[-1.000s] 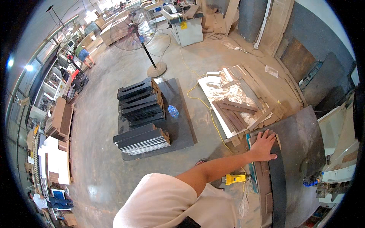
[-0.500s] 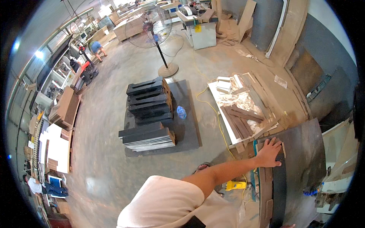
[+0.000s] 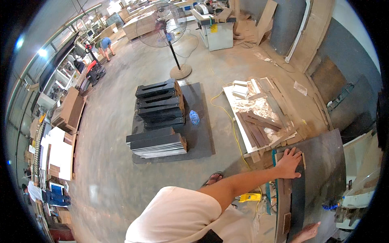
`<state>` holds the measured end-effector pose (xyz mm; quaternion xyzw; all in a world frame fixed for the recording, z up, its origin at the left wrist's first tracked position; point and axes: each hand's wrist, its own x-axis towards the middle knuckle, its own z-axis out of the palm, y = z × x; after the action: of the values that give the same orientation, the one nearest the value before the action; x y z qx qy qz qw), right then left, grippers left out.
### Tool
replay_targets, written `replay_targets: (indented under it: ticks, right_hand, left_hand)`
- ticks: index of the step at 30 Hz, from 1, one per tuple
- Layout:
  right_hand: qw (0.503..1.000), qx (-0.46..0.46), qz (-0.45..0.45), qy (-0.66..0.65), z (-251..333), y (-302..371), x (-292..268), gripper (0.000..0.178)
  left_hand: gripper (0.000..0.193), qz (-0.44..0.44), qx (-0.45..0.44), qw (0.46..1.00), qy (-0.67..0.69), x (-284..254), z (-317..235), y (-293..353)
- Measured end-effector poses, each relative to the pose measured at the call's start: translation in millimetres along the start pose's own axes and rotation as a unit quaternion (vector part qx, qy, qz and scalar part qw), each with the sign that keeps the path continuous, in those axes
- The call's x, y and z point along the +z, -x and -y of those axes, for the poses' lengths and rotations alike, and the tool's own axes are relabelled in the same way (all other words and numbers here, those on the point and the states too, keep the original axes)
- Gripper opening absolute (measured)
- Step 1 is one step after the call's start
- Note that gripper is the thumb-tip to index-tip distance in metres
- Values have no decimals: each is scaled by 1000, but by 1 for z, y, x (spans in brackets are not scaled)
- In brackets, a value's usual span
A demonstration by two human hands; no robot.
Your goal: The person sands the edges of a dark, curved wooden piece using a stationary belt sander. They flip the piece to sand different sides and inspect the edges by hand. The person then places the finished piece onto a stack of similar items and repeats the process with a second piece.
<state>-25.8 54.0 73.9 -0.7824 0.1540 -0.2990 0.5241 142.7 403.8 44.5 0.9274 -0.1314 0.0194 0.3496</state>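
My left hand (image 3: 289,164) lies flat with its fingers spread on the far end of a long black board (image 3: 298,198). The board rests lengthwise on a dark worktable (image 3: 324,178) at my right. Close to the lower edge, my right hand (image 3: 309,232) is over the near part of the worktable, beside the black board. A finger of it is stretched out and I see nothing held in it; its wrist is cut off by the frame. Along the board's left side runs a brown wooden strip (image 3: 284,202), with a small brown block (image 3: 287,222) on it.
Stacked black boards (image 3: 158,141) and slotted black pieces (image 3: 160,101) stand on a dark sheet, with a blue plastic bundle (image 3: 194,118) beside them. Wood offcuts (image 3: 259,125) lie on a pallet. A yellow cord (image 3: 233,121) crosses the floor. A pedestal fan (image 3: 161,25) stands beyond.
My right hand has come further into view at the lower edge, over the worktable. My left hand stays flat on the black board. The view has shifted slightly.
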Motion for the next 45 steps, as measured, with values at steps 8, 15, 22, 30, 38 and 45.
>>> replay_targets:
  ticks: [8,15,22,30,38,45]
  right_hand:
    - [1000,22,21,-8,-35,4,80,60]
    - [990,2,41,-137,69,-19,117,57]
    - [983,37,132,-124,27,-8,148,57]
    - [977,62,91,-185,22,-6,181,57]
    - [947,26,146,-284,73,-8,170,54]
    - [965,37,221,-137,5,7,173,53]
  left_hand:
    - [97,11,12,1000,5,2,-5,-4]
    - [96,-1,9,1000,9,0,4,5]
    - [94,-1,6,1000,-3,8,5,0]
    - [91,8,14,1000,12,-4,-5,-1]
    - [84,2,3,1000,-5,-3,1,5]
    - [79,-15,25,1000,-5,13,2,-9]
